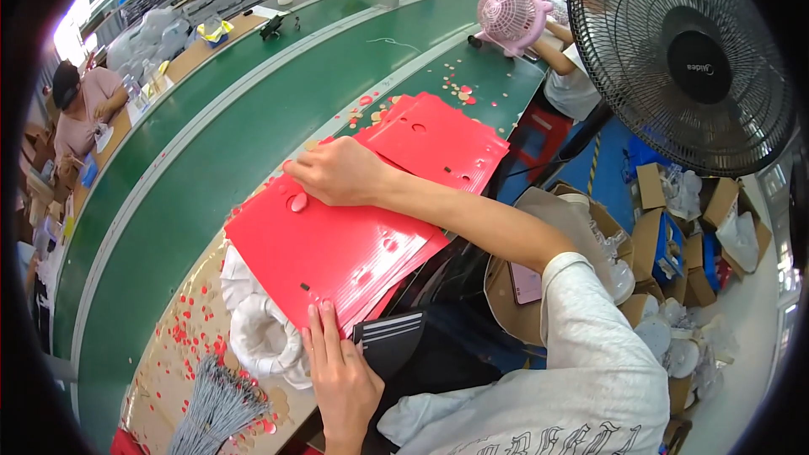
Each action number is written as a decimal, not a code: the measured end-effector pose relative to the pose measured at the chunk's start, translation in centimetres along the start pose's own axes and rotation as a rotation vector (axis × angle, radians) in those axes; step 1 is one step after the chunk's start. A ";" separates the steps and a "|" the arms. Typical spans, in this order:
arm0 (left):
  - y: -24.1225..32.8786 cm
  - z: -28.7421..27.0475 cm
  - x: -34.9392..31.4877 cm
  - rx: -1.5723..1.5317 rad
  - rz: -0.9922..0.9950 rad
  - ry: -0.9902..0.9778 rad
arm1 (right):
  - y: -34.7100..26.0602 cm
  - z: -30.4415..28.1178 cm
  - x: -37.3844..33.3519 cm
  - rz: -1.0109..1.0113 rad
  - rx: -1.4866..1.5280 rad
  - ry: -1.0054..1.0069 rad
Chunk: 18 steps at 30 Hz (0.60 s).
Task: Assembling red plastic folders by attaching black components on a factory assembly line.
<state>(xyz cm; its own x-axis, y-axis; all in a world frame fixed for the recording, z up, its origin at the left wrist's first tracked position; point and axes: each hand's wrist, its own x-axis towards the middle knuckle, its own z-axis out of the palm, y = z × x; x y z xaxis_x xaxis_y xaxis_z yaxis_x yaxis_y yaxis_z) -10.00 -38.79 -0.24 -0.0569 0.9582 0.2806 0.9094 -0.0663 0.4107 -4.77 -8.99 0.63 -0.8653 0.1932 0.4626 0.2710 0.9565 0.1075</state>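
A glossy red plastic sheet (320, 240) with punched round holes and small slots lies in front of me, on top of other red sheets. My right hand (341, 170) reaches across its far edge with the fingers curled together. What the fingertips hold, if anything, is hidden. Just below that hand, a round red disc (299, 202) sits at a hole in the sheet. My left hand (344, 383) rests at the near edge, its fingers stretched out and the tips on the sheet. More red sheets (438, 139) are stacked to the right, beyond my right forearm.
A bundle of grey strings (215, 409) and a roll of white cloth (265, 333) lie at the lower left among scattered red discs. A green conveyor belt (227, 147) curves past. At the right stand a black fan (699, 67) and a cardboard box (514, 299); a pink fan (512, 17) is farther off.
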 end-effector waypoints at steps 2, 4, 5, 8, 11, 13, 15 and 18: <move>0.1 0.1 0.0 -0.008 0.006 0.006 | 0.5 0.1 0.0 0.103 0.260 0.092; 0.3 0.2 0.1 -0.015 -0.014 0.027 | 1.1 1.5 0.0 0.013 0.282 -0.017; 0.5 0.1 0.2 -0.018 -0.008 0.025 | 1.3 2.3 -0.2 0.023 0.264 0.034; 0.4 0.1 0.3 -0.016 -0.046 0.010 | 0.6 1.5 1.2 0.158 0.317 -0.086; 0.4 0.2 0.3 0.004 -0.051 0.016 | 0.2 1.1 2.2 0.175 0.336 0.038; 0.6 0.3 0.3 0.034 -0.047 0.023 | -0.1 0.0 3.0 0.132 0.311 0.081; 0.7 0.3 0.3 0.034 -0.042 0.025 | 0.1 -1.6 3.5 0.069 0.332 0.100; 0.7 0.4 0.2 0.035 -0.029 0.028 | -0.1 -3.7 4.0 0.061 0.251 0.075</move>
<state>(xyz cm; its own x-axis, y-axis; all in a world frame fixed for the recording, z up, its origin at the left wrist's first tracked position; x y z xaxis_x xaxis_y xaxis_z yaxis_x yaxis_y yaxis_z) -9.17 -38.54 -0.23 -0.0948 0.9514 0.2931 0.9211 -0.0278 0.3884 -6.73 -9.14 5.75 -0.8141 0.2447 0.5267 0.2009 0.9696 -0.1400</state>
